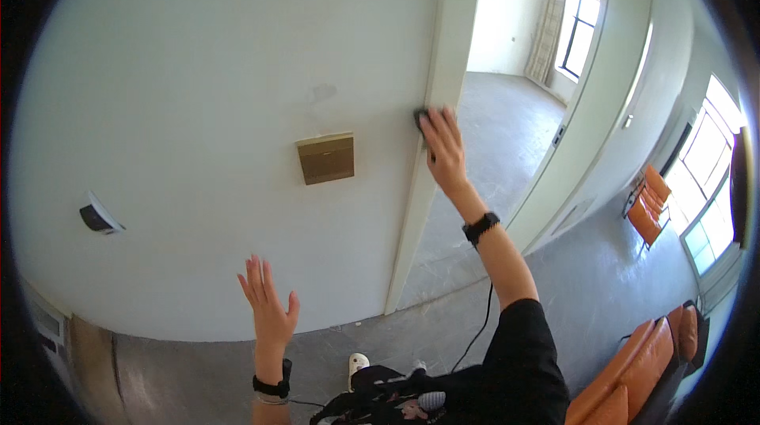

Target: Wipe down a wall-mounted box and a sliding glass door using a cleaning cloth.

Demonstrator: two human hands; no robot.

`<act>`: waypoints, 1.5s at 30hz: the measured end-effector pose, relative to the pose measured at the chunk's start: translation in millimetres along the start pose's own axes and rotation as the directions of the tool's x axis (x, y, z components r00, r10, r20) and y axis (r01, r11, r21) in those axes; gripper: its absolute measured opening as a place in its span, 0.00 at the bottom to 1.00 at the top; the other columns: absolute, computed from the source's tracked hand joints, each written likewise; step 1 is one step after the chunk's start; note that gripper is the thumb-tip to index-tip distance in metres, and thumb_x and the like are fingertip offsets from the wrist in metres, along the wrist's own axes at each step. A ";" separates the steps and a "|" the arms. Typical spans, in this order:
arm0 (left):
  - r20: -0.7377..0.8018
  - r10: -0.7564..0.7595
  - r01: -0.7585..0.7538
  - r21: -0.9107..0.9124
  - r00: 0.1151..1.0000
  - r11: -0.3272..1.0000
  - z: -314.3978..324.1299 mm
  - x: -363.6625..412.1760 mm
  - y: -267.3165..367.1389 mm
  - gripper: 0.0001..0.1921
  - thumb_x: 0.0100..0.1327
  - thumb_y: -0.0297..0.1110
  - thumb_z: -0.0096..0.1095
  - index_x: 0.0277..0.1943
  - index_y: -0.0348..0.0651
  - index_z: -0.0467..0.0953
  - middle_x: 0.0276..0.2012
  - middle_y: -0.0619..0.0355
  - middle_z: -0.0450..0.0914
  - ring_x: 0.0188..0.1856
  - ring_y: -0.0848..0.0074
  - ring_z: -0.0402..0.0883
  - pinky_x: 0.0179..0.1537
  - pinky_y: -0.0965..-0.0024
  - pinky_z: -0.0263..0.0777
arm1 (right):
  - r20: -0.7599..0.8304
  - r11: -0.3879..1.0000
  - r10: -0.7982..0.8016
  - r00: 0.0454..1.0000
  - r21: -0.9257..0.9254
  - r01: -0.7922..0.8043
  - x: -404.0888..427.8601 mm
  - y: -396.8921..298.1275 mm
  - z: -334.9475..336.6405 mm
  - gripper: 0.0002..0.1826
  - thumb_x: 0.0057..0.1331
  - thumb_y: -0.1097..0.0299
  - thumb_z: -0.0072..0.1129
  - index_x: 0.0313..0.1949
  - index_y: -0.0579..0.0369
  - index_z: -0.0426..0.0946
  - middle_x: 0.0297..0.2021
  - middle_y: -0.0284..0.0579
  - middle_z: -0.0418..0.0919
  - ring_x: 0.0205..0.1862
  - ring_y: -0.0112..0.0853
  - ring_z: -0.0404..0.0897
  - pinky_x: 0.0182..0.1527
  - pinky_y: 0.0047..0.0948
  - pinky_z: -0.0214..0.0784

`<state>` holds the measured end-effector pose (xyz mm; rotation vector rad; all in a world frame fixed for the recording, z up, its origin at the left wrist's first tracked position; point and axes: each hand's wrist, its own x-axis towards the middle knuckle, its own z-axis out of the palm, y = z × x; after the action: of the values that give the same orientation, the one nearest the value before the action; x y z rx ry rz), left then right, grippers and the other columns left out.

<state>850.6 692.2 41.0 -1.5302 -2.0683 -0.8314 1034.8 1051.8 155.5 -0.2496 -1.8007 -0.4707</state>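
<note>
My right hand (444, 143) presses a dark pad or cloth (421, 121) against the pale door frame (438, 57) at its edge with the wall; most of the dark thing is hidden under the palm. My left hand (269, 306) is raised with fingers apart and holds nothing, in front of the lower part of the white wall (196, 98). Between the hands, higher up, a brown-gold cover plate (326, 159) is fixed to the wall, with a faint grey smudge (323, 91) above it. Both wrists wear black bands.
Right of the frame an open doorway shows a room with a curtain (547, 27) and window. An orange chair (648, 206) and an orange sofa (629, 374) stand at the right. A black cable (475, 339) hangs by my right side. A black-and-white wall fitting (100, 215) is at left.
</note>
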 end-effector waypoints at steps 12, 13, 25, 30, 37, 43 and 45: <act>0.116 -0.002 0.010 -0.061 0.993 0.998 24.5 -1.1 70.8 0.33 0.60 0.31 0.53 0.67 0.39 0.51 0.68 0.43 0.47 0.71 0.54 0.44 0.67 0.42 0.33 | -0.002 0.994 -0.044 0.999 0.096 0.045 28.6 25.7 -11.6 0.28 0.50 0.87 0.52 0.52 0.52 0.73 0.57 0.42 0.69 0.62 0.43 0.64 0.65 0.49 0.54; 0.141 -0.010 0.019 -0.065 0.990 0.998 28.8 7.1 73.6 0.32 0.60 0.30 0.53 0.67 0.39 0.53 0.68 0.44 0.48 0.71 0.54 0.45 0.67 0.42 0.34 | -0.041 0.991 -0.069 0.997 0.110 0.073 43.5 31.6 -12.5 0.29 0.49 0.88 0.52 0.52 0.52 0.73 0.57 0.42 0.70 0.62 0.43 0.64 0.65 0.49 0.54; 0.196 0.307 -0.292 -0.101 0.931 0.951 149.4 111.6 157.4 0.37 0.59 0.33 0.57 0.68 0.39 0.46 0.69 0.43 0.43 0.71 0.55 0.43 0.67 0.45 0.40 | -0.231 0.971 -0.129 0.964 0.169 0.170 221.1 112.8 -58.9 0.24 0.54 0.83 0.55 0.51 0.49 0.75 0.55 0.40 0.73 0.60 0.39 0.67 0.63 0.37 0.59; 0.232 0.307 -0.300 -0.067 0.923 0.952 176.2 117.0 168.7 0.38 0.59 0.34 0.56 0.68 0.36 0.45 0.70 0.43 0.41 0.71 0.57 0.44 0.67 0.48 0.45 | -0.370 0.950 -0.311 0.875 -0.083 0.302 298.7 134.0 -54.0 0.22 0.60 0.79 0.54 0.54 0.44 0.74 0.54 0.37 0.74 0.59 0.35 0.70 0.63 0.35 0.60; 0.260 0.304 -0.301 -0.055 0.916 0.952 170.4 111.4 169.8 0.38 0.58 0.33 0.58 0.68 0.34 0.47 0.69 0.43 0.44 0.71 0.58 0.47 0.67 0.50 0.46 | -0.410 0.981 -0.126 0.903 0.082 0.174 307.3 81.4 -69.6 0.17 0.57 0.86 0.51 0.47 0.64 0.75 0.51 0.53 0.74 0.56 0.44 0.71 0.59 0.36 0.64; 0.286 0.291 -0.307 0.012 0.913 0.952 153.1 92.1 156.8 0.35 0.60 0.34 0.56 0.66 0.32 0.50 0.68 0.43 0.46 0.70 0.58 0.47 0.67 0.51 0.46 | -0.372 0.981 -0.133 0.919 0.080 0.175 287.1 64.2 -58.1 0.18 0.55 0.87 0.52 0.46 0.63 0.75 0.51 0.53 0.74 0.56 0.46 0.70 0.59 0.37 0.63; 0.293 0.287 -0.299 -0.004 0.912 0.954 155.9 84.3 152.5 0.35 0.60 0.35 0.55 0.66 0.32 0.50 0.68 0.42 0.46 0.70 0.58 0.47 0.67 0.51 0.46 | -0.391 0.974 -0.205 0.897 0.006 0.225 282.5 86.4 -48.7 0.20 0.58 0.83 0.53 0.50 0.53 0.75 0.53 0.45 0.74 0.58 0.41 0.69 0.61 0.36 0.61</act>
<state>972.5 890.0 14.9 -1.9770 -1.9591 -0.4703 1033.3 1087.1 452.8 0.0806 -1.4508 -0.5852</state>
